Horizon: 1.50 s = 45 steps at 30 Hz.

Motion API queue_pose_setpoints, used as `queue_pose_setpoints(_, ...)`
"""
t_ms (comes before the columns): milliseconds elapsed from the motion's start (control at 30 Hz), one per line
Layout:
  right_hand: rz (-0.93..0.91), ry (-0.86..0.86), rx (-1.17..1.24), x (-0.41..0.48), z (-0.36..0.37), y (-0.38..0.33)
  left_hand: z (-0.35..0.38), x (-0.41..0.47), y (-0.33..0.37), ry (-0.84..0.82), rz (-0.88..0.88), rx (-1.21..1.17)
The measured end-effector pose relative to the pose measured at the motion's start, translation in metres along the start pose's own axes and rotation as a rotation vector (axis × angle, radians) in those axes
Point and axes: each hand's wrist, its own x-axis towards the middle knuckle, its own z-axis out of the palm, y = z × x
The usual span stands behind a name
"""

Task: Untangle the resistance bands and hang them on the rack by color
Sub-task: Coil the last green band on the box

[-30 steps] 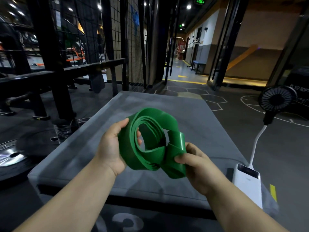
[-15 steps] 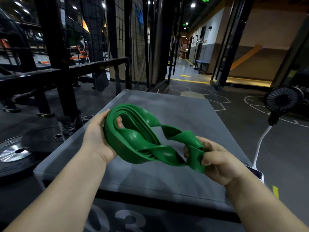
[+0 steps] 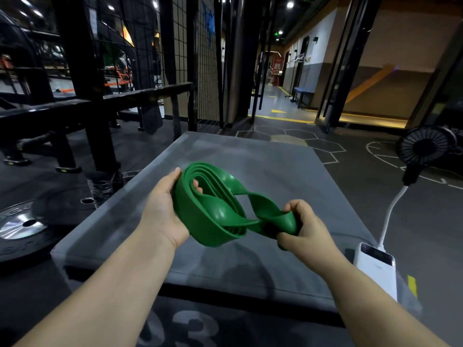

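Observation:
A green resistance band (image 3: 215, 214), coiled in several loops and twisted near its right end, hangs in the air above a grey padded box (image 3: 250, 156). My left hand (image 3: 162, 209) grips the left side of the coil, fingers curled through the loops. My right hand (image 3: 303, 229) pinches the twisted right end between thumb and fingers. A black metal rack (image 3: 82, 71) with a horizontal bar stands to the left.
A white power bank (image 3: 375, 269) lies on the box's right front corner, cabled to a small black fan (image 3: 423, 149) beside it. Weight plates (image 3: 22, 224) lie on the floor at left. A wire mesh wall stands behind the rack.
My hands have pulled apart, stretching the tight bundle into an elongated twisted coil. The right hand shifted right and regripped the end; the view moved slightly.

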Motion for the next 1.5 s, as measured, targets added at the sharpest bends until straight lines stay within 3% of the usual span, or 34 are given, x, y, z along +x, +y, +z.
queue_pose_setpoints(233, -0.017, -0.004, 0.036, -0.002, -0.001, -0.001, -0.001, 0.001, -0.003, -0.003, -0.005, -0.064)
queue_pose_setpoints(433, -0.032, -0.042, 0.229, -0.002, -0.004, 0.004, -0.003, 0.002, 0.0, 0.025, 0.044, -0.061)
queue_pose_setpoints(567, -0.023, 0.061, 0.234, -0.002, 0.0, 0.005, -0.002, 0.0, -0.002, 0.023, 0.052, -0.113)
queue_pose_setpoints(733, 0.162, 0.099, 0.394, -0.002, 0.004, -0.002, -0.002, 0.0, -0.001, 0.017, 0.056, -0.144)
queue_pose_setpoints(900, 0.577, 0.041, 1.048, 0.0, 0.007, -0.01, -0.007, 0.004, -0.005, -0.012, 0.051, -0.114)
queue_pose_setpoints(1033, 0.735, -0.053, 1.026, 0.001, -0.001, -0.008, -0.008, 0.006, -0.002, -0.006, 0.072, -0.083)
queue_pose_setpoints(1167, 0.51, -0.025, 1.064, 0.005, -0.016, -0.008, -0.008, 0.007, 0.013, 0.023, 0.087, -0.03)
queue_pose_setpoints(1367, 0.076, -0.062, 1.2, 0.007, -0.034, -0.011, -0.019, 0.018, 0.028, 0.037, -0.05, 0.008)
queue_pose_setpoints(1500, 0.203, 0.002, 1.162, 0.005, -0.028, -0.016, -0.018, 0.02, 0.022, 0.028, -0.049, -0.057)
